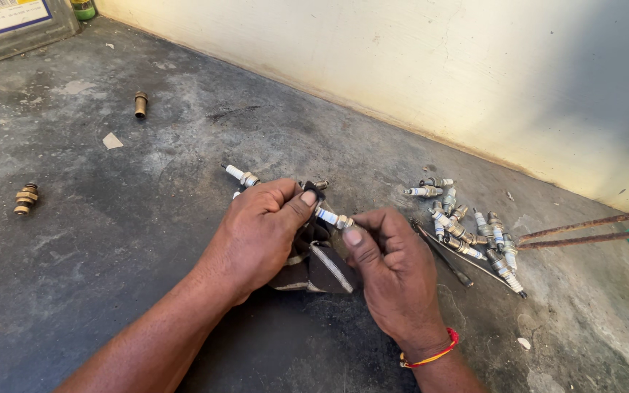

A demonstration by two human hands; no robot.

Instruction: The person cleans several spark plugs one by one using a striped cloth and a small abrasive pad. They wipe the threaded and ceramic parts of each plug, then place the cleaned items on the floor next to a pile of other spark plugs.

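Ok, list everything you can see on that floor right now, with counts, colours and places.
white-and-metal spark plug in hands: one, between both hands
dark cloth with pale stripe: one, under the hands
single spark plug: one, white, behind left hand
heap of spark plugs: about a dozen, white and metal, right near wall
thin metal rod: one, dark, beside heap
brass fittings: two, left floor
rusty bars: two, far right
grey concrete floor: one
left hand: grips plug and cloth
right hand: pinches plug end; red wrist thread

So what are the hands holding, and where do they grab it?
A spark plug, held between both hands. The right hand pinches its metal end with thumb and finger; the left hand presses a dark cloth around its white part.
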